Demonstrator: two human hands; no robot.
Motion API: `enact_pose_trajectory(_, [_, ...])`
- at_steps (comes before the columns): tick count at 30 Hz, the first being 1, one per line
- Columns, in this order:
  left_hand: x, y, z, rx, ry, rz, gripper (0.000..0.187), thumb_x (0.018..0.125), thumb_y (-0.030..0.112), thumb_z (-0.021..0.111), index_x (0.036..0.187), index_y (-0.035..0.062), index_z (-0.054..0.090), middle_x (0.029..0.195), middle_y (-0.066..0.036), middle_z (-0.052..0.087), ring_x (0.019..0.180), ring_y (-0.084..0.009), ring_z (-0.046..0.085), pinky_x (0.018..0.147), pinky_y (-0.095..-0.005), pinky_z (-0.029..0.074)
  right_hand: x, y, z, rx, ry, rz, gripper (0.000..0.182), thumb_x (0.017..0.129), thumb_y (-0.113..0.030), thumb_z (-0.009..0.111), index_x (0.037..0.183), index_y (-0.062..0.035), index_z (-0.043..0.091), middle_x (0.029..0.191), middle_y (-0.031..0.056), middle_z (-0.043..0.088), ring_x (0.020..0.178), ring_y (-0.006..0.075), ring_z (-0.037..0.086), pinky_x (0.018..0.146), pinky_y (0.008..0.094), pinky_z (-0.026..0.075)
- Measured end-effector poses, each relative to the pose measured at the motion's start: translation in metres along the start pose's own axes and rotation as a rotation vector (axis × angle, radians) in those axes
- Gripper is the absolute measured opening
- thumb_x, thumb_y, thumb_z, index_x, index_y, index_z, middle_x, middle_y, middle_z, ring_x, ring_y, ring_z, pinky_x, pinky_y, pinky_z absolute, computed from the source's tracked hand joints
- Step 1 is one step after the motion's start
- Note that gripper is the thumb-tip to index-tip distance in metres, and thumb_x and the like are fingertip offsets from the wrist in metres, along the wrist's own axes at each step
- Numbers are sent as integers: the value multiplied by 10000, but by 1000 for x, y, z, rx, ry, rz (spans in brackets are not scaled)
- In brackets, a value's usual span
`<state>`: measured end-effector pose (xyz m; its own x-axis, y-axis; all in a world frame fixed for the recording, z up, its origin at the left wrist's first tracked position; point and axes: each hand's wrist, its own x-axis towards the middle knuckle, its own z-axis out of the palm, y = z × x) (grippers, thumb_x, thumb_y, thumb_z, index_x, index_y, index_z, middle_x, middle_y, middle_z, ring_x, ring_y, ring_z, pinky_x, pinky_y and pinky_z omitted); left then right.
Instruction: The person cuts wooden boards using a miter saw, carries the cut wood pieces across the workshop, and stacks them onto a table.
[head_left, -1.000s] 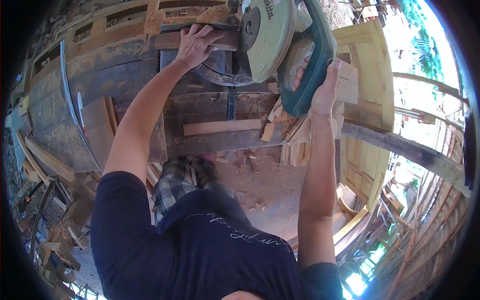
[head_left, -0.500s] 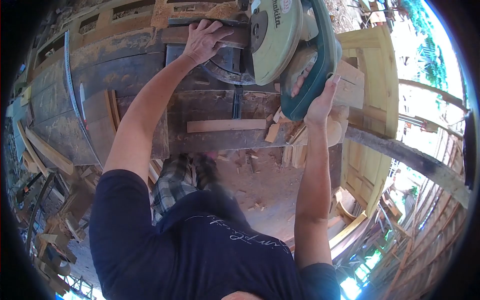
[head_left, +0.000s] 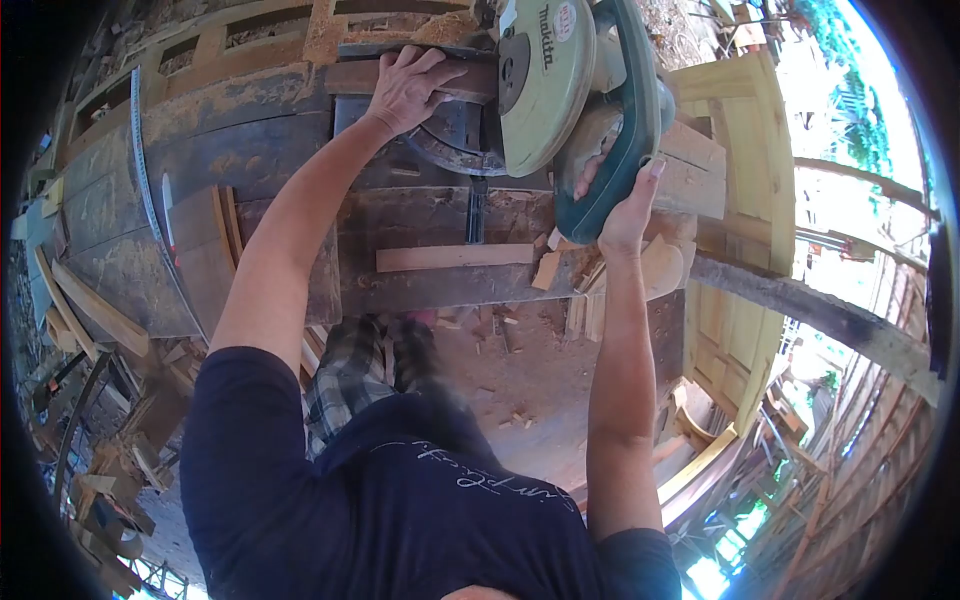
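Head view. Saw head (head_left: pixel 560 80) stands higher than half a second ago and higher again than a second ago: the pale green blade guard has lifted clear of the dark workpiece (head_left: pixel 420 78) that lies across the saw bed at the far edge of the tabletop (head_left: pixel 250 150). The right hand (head_left: pixel 625 205) is clenched round the teal handle (head_left: pixel 620 150) of the saw, fingers wrapped under it, and it has risen with the handle over the three pictures. The left hand (head_left: pixel 408 85) rests flat on the workpiece, fingers spread and pressing down, not closed round it; its place on the wood is unchanged. The workpiece has not shifted along the fence.

Judgement: the rising head suggests a cut stroke just ended or the saw being brought back to rest; whether the wood is parted cannot be told, as the guard hides the cut line.

A light strip of wood (head_left: pixel 455 257) lies near the near edge of the tabletop, and offcuts (head_left: pixel 590 275) are heaped at its near right corner. A steel rule (head_left: pixel 140 160) lies toward the left edge.
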<state>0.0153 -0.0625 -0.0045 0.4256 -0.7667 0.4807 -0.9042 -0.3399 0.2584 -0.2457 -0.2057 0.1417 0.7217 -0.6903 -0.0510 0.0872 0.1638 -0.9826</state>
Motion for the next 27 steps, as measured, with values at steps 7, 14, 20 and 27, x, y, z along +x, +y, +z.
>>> enact_pose_trajectory(7, [0, 6, -6, -41, -19, -12, 554, 719, 200, 769, 1236, 338, 626, 1153, 45, 500, 1077, -217, 467, 887, -457, 365, -2, 16, -4, -19, -16, -60, 644, 1001, -590, 322, 1024, 19, 530, 726, 133, 589, 570, 197, 563, 523, 317, 460])
enact_pose_trajectory(14, [-10, 9, -24, -43, -174, -76, 651, 726, 156, 775, 1326, 278, 551, 1246, -64, 491, 1154, -295, 443, 921, -480, 361, 13, -38, 7, -82, -69, -5, 622, 986, -616, 349, 973, -19, 523, 675, 108, 585, 540, 188, 569, 510, 310, 466])
enact_pose_trajectory(20, [-40, 5, -65, -248, -142, -83, 682, 668, 109, 804, 1298, 154, 545, 1169, -119, 516, 1116, -343, 458, 927, -457, 379, 39, -136, 47, -315, 18, 110, 432, 899, -435, 676, 912, -25, 539, 650, 101, 596, 523, 163, 614, 447, 300, 501])
enact_pose_trajectory(27, [-61, 37, -137, -816, -17, -307, 693, 694, 54, 805, 1302, 88, 476, 1200, -83, 529, 1142, -261, 512, 992, -380, 407, 73, -170, 46, -677, -7, 95, 538, 813, -504, 739, 951, 5, 630, 749, 96, 661, 617, 158, 649, 575, 282, 532])
